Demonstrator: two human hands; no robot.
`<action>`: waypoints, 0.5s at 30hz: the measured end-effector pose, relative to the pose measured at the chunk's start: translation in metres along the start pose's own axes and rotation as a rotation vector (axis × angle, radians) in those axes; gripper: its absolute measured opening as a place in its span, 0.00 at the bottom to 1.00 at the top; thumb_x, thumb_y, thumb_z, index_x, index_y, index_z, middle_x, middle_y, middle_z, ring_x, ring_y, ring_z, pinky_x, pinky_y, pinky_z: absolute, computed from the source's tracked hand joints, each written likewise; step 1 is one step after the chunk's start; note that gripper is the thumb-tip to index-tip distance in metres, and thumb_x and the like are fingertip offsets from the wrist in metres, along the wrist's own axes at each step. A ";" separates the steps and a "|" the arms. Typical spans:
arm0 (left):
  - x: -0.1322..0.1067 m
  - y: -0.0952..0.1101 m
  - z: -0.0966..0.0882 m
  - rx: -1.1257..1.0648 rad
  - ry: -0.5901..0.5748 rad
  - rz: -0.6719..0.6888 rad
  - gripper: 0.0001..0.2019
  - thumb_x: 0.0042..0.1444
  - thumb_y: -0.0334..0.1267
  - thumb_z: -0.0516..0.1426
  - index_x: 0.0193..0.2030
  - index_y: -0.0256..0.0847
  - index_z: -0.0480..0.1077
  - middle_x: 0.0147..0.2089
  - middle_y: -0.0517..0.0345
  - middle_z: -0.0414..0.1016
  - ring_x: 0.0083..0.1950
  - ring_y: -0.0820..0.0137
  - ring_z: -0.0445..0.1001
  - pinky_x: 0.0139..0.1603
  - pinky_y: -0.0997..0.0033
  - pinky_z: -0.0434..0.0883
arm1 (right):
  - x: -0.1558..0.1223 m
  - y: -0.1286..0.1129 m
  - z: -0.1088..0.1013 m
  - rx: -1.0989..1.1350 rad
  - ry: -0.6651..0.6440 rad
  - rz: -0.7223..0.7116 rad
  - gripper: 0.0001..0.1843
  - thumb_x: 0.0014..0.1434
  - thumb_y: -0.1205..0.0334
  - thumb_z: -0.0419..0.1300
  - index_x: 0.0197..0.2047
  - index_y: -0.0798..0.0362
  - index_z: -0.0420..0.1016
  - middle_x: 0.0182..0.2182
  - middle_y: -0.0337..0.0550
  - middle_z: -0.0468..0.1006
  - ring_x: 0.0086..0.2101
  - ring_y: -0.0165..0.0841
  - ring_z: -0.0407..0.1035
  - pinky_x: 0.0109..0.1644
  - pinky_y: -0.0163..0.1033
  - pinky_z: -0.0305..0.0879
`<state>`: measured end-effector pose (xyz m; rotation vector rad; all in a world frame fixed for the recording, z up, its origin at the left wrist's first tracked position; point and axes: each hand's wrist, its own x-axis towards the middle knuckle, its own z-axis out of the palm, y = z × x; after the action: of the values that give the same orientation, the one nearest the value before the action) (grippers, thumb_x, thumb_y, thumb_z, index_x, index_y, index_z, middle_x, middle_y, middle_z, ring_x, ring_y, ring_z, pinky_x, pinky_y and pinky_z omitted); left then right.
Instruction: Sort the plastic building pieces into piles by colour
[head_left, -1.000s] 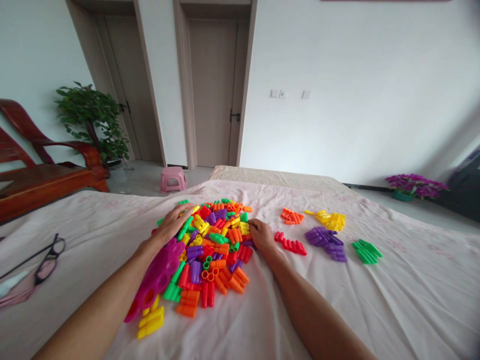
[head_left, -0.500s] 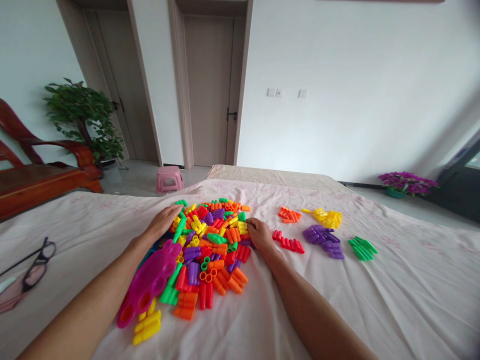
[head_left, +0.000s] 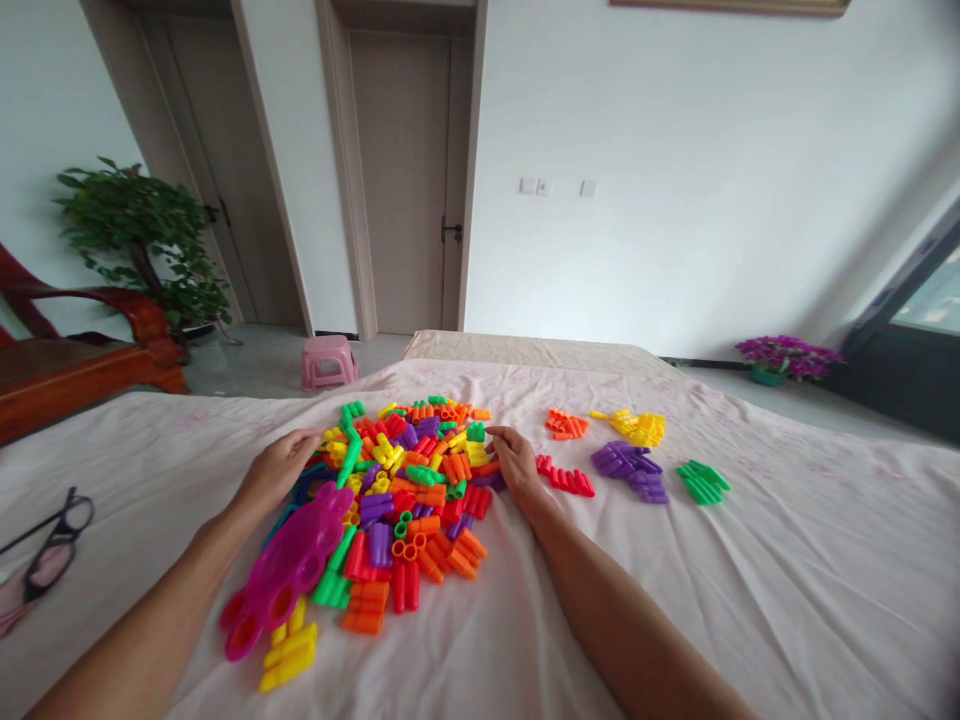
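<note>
A heap of plastic tube-shaped building blocks (head_left: pixel 416 470) in red, orange, yellow, green and purple lies on the cloth in front of me. My left hand (head_left: pixel 281 465) is at the heap's left edge, its fingers stretched toward the yellow and green pieces, with nothing visible in it. On the opposite side, my right hand (head_left: pixel 516 462) has its fingers apart beside a green block (head_left: pixel 475 432) and yellow ones; I see nothing held. A magenta tray with round cups (head_left: pixel 289 565) leans against the heap by my left forearm. Blue plastic beneath it is partly hidden.
To the right lie sorted groups: orange blocks (head_left: pixel 567 425), red blocks (head_left: pixel 566 477), yellow blocks (head_left: pixel 637 428), purple blocks (head_left: pixel 630 470) and green blocks (head_left: pixel 702 482). Eyeglasses (head_left: pixel 56 545) rest at far left. A pink stool (head_left: pixel 330 362) stands beyond the cloth-covered surface (head_left: pixel 787 590).
My left hand has drawn left, away from the heap's edge. The right hand's fingers have loosened near the green block. The whole view has shifted slightly.
</note>
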<state>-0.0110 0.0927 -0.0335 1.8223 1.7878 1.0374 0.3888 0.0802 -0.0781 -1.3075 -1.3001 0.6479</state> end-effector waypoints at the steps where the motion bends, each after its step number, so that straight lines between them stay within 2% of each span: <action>1: -0.005 -0.006 -0.001 -0.012 -0.023 0.005 0.26 0.56 0.55 0.49 0.50 0.39 0.76 0.51 0.49 0.80 0.52 0.59 0.77 0.56 0.63 0.70 | 0.000 -0.001 0.000 0.025 -0.003 -0.003 0.19 0.57 0.56 0.51 0.45 0.54 0.76 0.27 0.40 0.75 0.26 0.31 0.69 0.30 0.34 0.65; 5: -0.023 -0.022 -0.001 -0.053 -0.087 0.053 0.28 0.55 0.56 0.51 0.53 0.39 0.74 0.56 0.50 0.77 0.58 0.60 0.73 0.63 0.60 0.64 | -0.004 -0.006 0.000 0.092 -0.040 -0.016 0.21 0.59 0.50 0.52 0.46 0.55 0.76 0.26 0.40 0.74 0.25 0.30 0.67 0.29 0.34 0.63; 10: -0.032 -0.025 0.002 -0.049 -0.081 0.085 0.28 0.57 0.55 0.49 0.56 0.39 0.72 0.58 0.49 0.75 0.61 0.60 0.71 0.65 0.58 0.62 | -0.007 -0.010 -0.001 0.088 -0.067 -0.023 0.21 0.60 0.49 0.52 0.47 0.54 0.75 0.26 0.40 0.75 0.27 0.31 0.70 0.33 0.36 0.67; 13: -0.032 -0.026 0.002 -0.036 -0.066 0.083 0.27 0.58 0.54 0.49 0.56 0.40 0.72 0.58 0.49 0.76 0.60 0.60 0.71 0.65 0.58 0.62 | -0.010 -0.014 -0.008 0.119 -0.179 -0.009 0.21 0.57 0.52 0.56 0.51 0.52 0.73 0.28 0.39 0.76 0.30 0.32 0.71 0.36 0.37 0.68; 15: -0.032 -0.029 0.002 -0.017 -0.057 0.083 0.27 0.58 0.53 0.48 0.55 0.40 0.72 0.57 0.50 0.76 0.60 0.60 0.71 0.65 0.59 0.62 | -0.014 -0.017 -0.016 0.158 -0.286 -0.001 0.25 0.52 0.56 0.61 0.54 0.52 0.71 0.30 0.38 0.77 0.31 0.32 0.72 0.36 0.37 0.69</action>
<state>-0.0264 0.0653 -0.0634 1.9103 1.6788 1.0173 0.3950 0.0585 -0.0634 -1.1138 -1.4462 0.9440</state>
